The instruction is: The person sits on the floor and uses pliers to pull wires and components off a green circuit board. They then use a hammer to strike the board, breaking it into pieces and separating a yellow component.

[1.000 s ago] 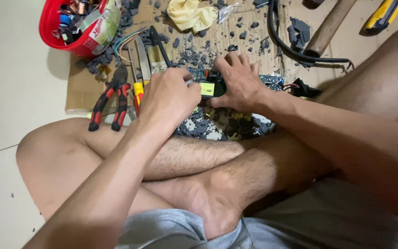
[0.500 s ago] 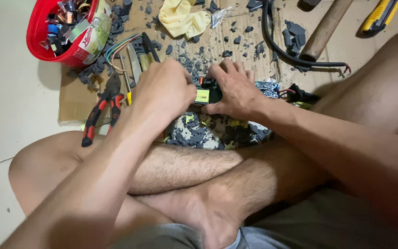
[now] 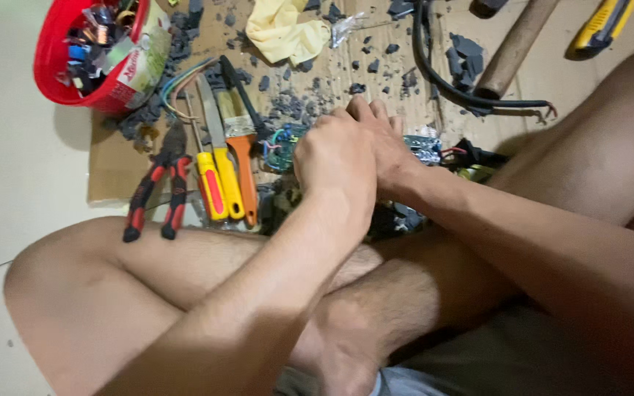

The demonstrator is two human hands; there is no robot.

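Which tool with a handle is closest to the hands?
The brush with the orange handle. It lies right beside the left hand, while the yellow screwdriver and the red pliers lie farther out.

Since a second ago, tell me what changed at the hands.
The left hand has closed in over the right hand, and the yellow-and-black part seen between them earlier is now hidden beneath. The pliers, screwdriver, brush and red bowl lie where they were.
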